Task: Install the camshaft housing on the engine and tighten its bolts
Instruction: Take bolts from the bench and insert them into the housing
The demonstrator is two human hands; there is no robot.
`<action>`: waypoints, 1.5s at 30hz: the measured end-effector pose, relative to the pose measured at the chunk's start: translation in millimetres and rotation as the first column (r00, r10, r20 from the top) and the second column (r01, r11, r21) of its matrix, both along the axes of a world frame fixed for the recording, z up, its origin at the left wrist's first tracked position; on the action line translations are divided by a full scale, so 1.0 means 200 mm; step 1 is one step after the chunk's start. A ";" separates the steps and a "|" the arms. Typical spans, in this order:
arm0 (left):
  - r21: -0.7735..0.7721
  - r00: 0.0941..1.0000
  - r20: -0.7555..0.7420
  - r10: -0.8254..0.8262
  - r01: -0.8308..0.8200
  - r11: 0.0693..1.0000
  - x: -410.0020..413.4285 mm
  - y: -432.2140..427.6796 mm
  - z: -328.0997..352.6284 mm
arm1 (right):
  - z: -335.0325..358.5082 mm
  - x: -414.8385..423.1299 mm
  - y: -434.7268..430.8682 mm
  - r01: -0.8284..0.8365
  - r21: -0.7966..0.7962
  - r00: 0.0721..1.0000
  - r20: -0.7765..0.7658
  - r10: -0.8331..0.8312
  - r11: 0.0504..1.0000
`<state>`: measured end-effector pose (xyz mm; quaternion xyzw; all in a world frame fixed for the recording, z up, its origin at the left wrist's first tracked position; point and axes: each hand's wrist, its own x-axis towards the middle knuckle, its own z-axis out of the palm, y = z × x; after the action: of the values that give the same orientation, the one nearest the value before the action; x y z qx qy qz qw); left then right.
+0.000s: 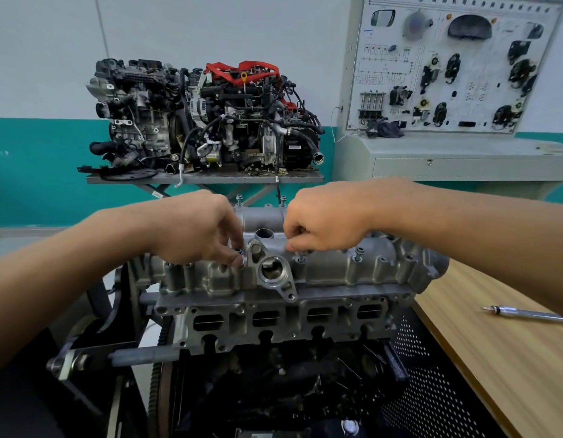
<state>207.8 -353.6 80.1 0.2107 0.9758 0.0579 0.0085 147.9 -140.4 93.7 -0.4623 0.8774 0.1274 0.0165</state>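
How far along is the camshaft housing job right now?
Done: the camshaft housing sits on the engine; several bolts stand proud in it. In hand: the left hand and right hand each pinch a bolt. Left: final tightening; the tool lies untouched on the bench.

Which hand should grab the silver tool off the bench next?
Right hand, probably. The silver tool lies on the wooden bench on that side, below its forearm. The left hand, pinching a bolt, would have to cross the camshaft housing.
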 end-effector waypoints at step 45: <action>-0.125 0.954 -0.206 0.218 -0.247 0.961 0.15 -0.16 0.06 | 0.07 -0.13 0.02 0.007 -0.202 0.996 -0.086 -0.025 0.979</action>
<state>237.0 -386.3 91.7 0.0972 0.9917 -0.0354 -0.0759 122.7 -136.8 107.0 -0.4485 0.8893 0.0576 -0.0680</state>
